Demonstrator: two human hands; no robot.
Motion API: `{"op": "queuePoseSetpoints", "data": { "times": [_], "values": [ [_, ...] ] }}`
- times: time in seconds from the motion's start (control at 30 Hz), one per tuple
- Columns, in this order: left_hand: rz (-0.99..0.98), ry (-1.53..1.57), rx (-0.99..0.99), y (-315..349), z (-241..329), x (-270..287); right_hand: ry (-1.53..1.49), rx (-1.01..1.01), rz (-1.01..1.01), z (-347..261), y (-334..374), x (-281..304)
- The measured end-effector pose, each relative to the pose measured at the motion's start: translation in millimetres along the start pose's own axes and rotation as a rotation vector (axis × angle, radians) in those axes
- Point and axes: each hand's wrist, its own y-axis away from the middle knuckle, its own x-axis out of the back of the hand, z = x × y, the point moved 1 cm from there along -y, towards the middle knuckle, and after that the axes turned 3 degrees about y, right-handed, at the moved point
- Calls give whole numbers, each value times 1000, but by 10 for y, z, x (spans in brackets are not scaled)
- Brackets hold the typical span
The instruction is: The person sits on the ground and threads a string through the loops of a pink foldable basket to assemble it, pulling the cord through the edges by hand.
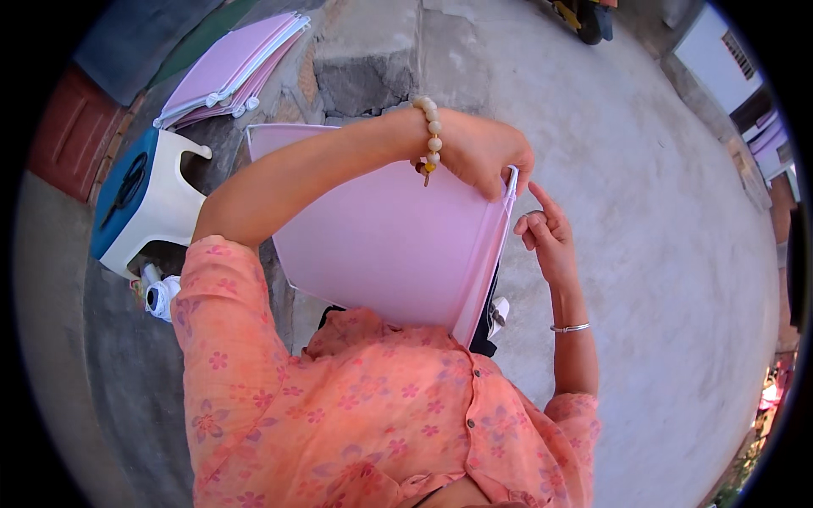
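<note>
A broad pink panel [381, 237] with thin white edging stands tilted across my lap; several layers show along its right side. My left hand [487, 152], a beaded bracelet at its wrist, reaches over the panel and pinches its upper right corner between thumb and fingers. Just right of that corner is my right hand [549, 237], wearing a silver bangle. Its index finger points up toward the corner while the other fingers curl in. Whether a thin strand lies in those curled fingers is too small to tell.
On my left, a white stool [174, 182] with a blue top bears black scissors [127, 190]. Beside its legs lies a white thread spool [161, 296]. A stack of similar pink panels [229, 63] lies beyond. A stone block [368, 59] stands ahead, and concrete floor [660, 254] stretches right.
</note>
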Motion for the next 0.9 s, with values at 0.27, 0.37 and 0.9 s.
{"op": "queuePoseSetpoints", "data": {
  "times": [0.27,0.37,0.9],
  "values": [
    [-9,-6,-97,-90,-178,-2,-259,-128,-58,97,-29,15],
    [-21,33,-95,-110,-209,-3,-303,-125,-62,125,-52,32],
    [-24,-8,-115,-118,-188,30,-418,48,-109,-378,-115,-41]
  ]
}}
